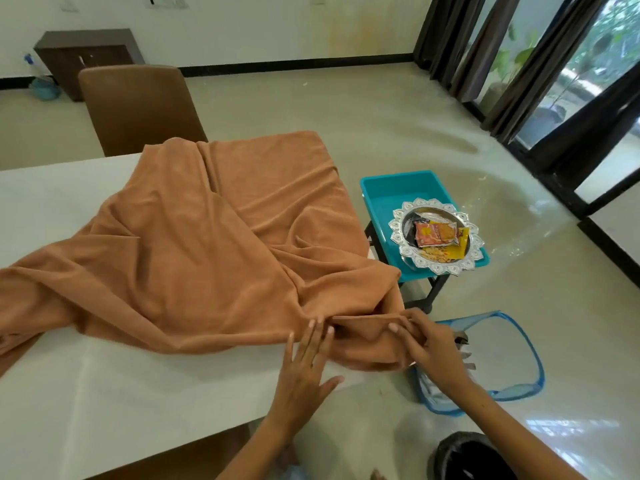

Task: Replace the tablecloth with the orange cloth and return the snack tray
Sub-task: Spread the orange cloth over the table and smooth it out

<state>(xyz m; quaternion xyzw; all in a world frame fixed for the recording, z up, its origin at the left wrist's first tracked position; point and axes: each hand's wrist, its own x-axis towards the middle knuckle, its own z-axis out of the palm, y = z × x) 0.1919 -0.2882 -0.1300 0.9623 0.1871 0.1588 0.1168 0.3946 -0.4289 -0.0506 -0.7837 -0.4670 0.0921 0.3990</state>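
left hand [304,362] presses flat, right hand [427,344] pinches orange cloth [207,244] lying rumpled diagonally across table [104,403].

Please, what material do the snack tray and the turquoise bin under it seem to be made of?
Snack tray: looks like metal, silvery and shiny, with an embossed scalloped rim; silver-coated plastic is also possible. Turquoise bin: likely moulded plastic, with uniform colour, smooth walls and a soft sheen.

Plain orange cloth [207,237] on white table [104,393]; silver scalloped snack tray [446,268] in teal bin [391,188]; blue-rimmed hamper [533,341].
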